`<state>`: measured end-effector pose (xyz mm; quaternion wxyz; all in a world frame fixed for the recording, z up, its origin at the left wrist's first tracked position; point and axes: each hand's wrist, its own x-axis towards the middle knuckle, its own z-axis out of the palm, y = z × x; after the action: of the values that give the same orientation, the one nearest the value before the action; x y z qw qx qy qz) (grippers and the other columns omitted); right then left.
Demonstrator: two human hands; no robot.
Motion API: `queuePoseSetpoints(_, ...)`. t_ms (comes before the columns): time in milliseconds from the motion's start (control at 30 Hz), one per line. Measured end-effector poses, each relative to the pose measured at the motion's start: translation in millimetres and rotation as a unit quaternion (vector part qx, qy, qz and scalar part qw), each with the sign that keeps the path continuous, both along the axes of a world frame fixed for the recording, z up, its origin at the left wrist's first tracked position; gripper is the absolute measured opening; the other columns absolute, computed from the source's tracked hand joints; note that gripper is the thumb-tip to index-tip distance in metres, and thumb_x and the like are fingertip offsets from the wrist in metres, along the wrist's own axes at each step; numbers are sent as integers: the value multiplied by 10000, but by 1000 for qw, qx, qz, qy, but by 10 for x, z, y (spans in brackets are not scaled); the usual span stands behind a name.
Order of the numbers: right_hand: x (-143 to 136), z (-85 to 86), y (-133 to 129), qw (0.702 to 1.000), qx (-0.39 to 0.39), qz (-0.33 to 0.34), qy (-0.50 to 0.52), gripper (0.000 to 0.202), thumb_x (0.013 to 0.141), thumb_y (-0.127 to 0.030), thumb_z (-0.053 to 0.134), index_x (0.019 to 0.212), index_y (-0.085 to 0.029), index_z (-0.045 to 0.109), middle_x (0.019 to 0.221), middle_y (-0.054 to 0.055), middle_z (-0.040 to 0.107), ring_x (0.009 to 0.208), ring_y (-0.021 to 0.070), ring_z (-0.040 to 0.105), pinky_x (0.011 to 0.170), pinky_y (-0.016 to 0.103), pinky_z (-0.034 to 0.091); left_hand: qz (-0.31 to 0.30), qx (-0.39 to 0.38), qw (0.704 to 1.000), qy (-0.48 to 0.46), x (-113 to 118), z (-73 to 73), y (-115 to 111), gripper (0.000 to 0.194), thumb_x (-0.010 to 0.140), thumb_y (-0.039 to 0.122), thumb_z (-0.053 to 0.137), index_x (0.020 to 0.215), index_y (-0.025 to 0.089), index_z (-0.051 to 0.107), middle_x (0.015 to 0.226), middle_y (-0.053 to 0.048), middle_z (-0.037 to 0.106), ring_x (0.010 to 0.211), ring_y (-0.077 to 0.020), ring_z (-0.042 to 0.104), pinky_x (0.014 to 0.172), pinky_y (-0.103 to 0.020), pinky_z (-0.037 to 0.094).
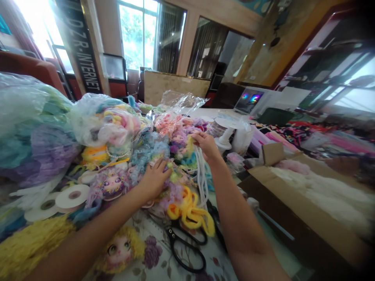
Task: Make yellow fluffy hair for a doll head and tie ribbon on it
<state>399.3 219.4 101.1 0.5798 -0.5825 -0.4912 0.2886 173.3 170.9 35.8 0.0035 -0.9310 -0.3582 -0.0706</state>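
Small craft workshop for doll-making — counter (222,261) heaped with doll heads (113,184), bagged coloured yarn hair (32,128), ribbon spools (72,196), scissors (184,246) — cardboard box (301,207) of stuffing alongside

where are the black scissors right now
The black scissors lie low in the middle of the head view, on the floral cloth between both forearms, just below the yellow curls.

Black scissors (187,244) lie near white ribbon spools (72,196)
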Motion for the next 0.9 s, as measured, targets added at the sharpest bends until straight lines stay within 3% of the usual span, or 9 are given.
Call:
queuePoseSetpoints(133, -112, 190, -24, 998, 34, 37, 39, 230, 659, -397, 599, 723, -183, 542, 729, -17, 584, 668, 103, 551, 679, 259, 487, 9, 12, 1000, -6, 181, -73, 95, 574, 759, 144, 594, 1309, 208, 439, 1506, -184, 282, 1414, -354, 186, 1008, -650, 302)
queuePoseSetpoints(267, -154, 318, -42, 995, 69, 43, 50, 200, 671, -343, 640, 689, -171, 541, 709, -17, 579, 655, 93, 550, 675, 253, 494, -6, -60, 998, 3, 269, -23, 151, 669, 737, 179, 627, 1366, 215, 399, 1527, -194, 231, 1427, -380, 125, 1007, -697, 260)
queuePoseSetpoints(467, -158, 516, -91, 986, 136, 56, 73, 166, 751, -322, 643, 725, -191, 544, 709, -34, 575, 673, 86, 580, 735, 256, 512, -24, -200, 978, 50, 98, 417, 146, 995, 620, 334, 740, 1472, 243, 233, 1574, -179, 34, 1423, -431, 26, 1030, -645, 278)
queuePoseSetpoints(533, -174, 568, -107, 983, 148, 61, 93, 154, 775, -315, 635, 740, -200, 539, 713, -37, 580, 673, 83, 593, 738, 251, 514, -31, -209, 977, 40, -2, 579, 149, 1060, 580, 376, 767, 1477, 237, 220, 1578, -163, 34, 1425, -418, 40, 1072, -566, 279)
queuePoseSetpoints(600, -199, 595, -135, 980, 142, 77, 118, 161, 780, -320, 637, 750, -203, 531, 726, -38, 593, 684, 87, 616, 737, 254, 519, -44, -210, 977, 14, -113, 717, 155, 987, 594, 354, 755, 1456, 236, 288, 1570, -146, 132, 1416, -387, 167, 1088, -486, 298)
queuePoseSetpoints(700, -280, 575, -229, 974, 109, 116, 160, 213, 744, -342, 677, 745, -198, 520, 714, -35, 602, 684, 105, 646, 686, 247, 529, -18, -211, 972, -97, -276, 856, 147, 603, 736, 333, 635, 1310, 195, 513, 1375, -132, 508, 1225, -320, 509, 1024, -429, 395)
queuePoseSetpoints(767, -390, 526, -333, 969, 85, 148, 177, 248, 713, -362, 707, 750, -193, 529, 710, -28, 613, 684, 115, 655, 650, 238, 535, 42, -214, 948, -230, -357, 890, 110, 437, 808, 383, 559, 1178, 155, 602, 1143, -125, 654, 1051, -292, 617, 939, -431, 460)
queuePoseSetpoints(833, -554, 467, -463, 963, 67, 188, 180, 272, 698, -386, 724, 759, -191, 544, 738, -18, 630, 703, 122, 661, 652, 240, 546, 74, -228, 896, -375, -405, 883, 43, 480, 795, 435, 589, 1176, 144, 576, 1098, -125, 655, 1041, -275, 615, 902, -416, 483)
queuePoseSetpoints(900, -747, 423, -603, 954, 53, 239, 173, 275, 707, -401, 723, 755, -190, 553, 772, -13, 638, 727, 124, 661, 686, 255, 560, 49, -253, 839, -479, -436, 861, -51, 637, 725, 412, 691, 1272, 161, 480, 1181, -121, 610, 1122, -254, 569, 925, -384, 474)
